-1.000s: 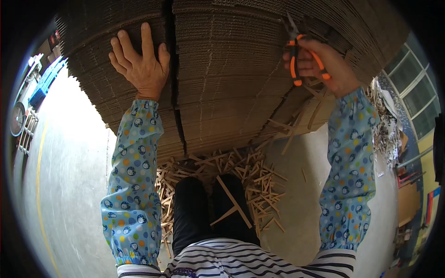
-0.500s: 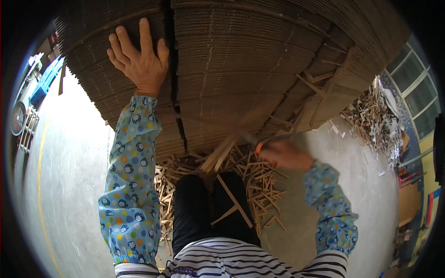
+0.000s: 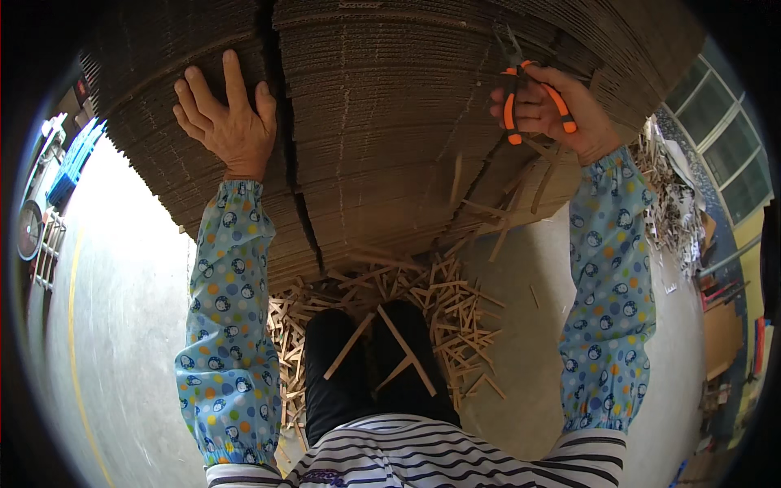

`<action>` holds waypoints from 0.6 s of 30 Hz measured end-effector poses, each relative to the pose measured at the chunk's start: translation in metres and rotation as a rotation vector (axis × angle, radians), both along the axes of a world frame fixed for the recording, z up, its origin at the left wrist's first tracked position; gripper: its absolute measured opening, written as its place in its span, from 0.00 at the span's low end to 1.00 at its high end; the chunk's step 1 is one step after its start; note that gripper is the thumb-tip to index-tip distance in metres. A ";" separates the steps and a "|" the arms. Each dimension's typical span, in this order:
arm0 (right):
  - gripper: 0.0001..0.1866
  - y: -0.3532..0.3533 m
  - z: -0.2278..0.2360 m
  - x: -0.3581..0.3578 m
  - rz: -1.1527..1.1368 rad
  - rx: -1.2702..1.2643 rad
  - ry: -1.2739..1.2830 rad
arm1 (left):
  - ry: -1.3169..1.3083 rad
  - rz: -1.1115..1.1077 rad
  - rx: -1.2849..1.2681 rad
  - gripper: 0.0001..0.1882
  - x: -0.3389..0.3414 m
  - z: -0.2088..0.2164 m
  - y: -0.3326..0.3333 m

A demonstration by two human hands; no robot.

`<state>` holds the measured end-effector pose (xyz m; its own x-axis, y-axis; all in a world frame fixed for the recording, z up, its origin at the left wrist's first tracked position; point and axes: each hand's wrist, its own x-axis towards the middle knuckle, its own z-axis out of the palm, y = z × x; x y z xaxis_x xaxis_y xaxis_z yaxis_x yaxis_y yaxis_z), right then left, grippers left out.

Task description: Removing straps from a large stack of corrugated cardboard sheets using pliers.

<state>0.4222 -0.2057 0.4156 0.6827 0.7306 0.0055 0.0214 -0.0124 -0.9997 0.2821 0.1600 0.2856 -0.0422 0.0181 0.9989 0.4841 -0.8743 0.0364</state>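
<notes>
A tall stack of brown corrugated cardboard sheets point(image 3: 366, 138) fills the view ahead, its cut edges facing me and a dark gap running down it. My left hand point(image 3: 224, 122) presses flat on the stack left of that gap, fingers spread. My right hand point(image 3: 561, 110) grips orange-and-black handled pliers point(image 3: 511, 98) at the upper right, their metal jaws against or close to the cardboard edges. Loose cardboard strips point(image 3: 525, 179) hang off the stack below the right hand, and one blurred strip point(image 3: 456, 179) is in the air.
A heap of cardboard strips point(image 3: 460, 325) covers the floor around my legs, and a few strips point(image 3: 407, 350) lie on my thighs. Another scrap pile point(image 3: 667, 203) stands by the windows at right. At far left are a cart wheel point(image 3: 31, 229) and a blue stacked object point(image 3: 75, 163).
My right hand has swung up from low near the heap to the upper right of the stack, with the pliers. Strips have dropped toward my lap. My left hand stays flat on the cardboard.
</notes>
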 end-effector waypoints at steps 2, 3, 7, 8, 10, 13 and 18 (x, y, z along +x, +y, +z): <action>0.17 0.004 -0.001 -0.002 -0.022 0.010 0.030 | 0.000 0.001 0.000 0.28 -0.001 0.000 -0.001; 0.19 0.005 -0.001 0.000 -0.096 0.033 0.046 | -0.003 -0.005 0.001 0.28 0.001 0.001 -0.003; 0.19 0.016 -0.012 -0.006 -0.200 0.121 0.004 | -0.008 -0.011 -0.001 0.27 0.005 -0.002 -0.003; 0.18 0.014 -0.023 -0.017 0.027 0.090 0.056 | -0.001 0.005 0.003 0.27 0.002 -0.005 0.000; 0.18 0.015 -0.072 -0.071 0.168 -0.095 0.113 | 0.009 0.056 0.014 0.27 -0.006 -0.004 0.013; 0.20 -0.003 -0.149 -0.087 -0.041 -0.400 0.217 | -0.050 0.000 0.015 0.27 0.006 0.004 -0.003; 0.20 0.007 -0.080 -0.060 0.160 0.101 0.096 | -0.032 -0.005 0.006 0.26 0.001 -0.001 0.001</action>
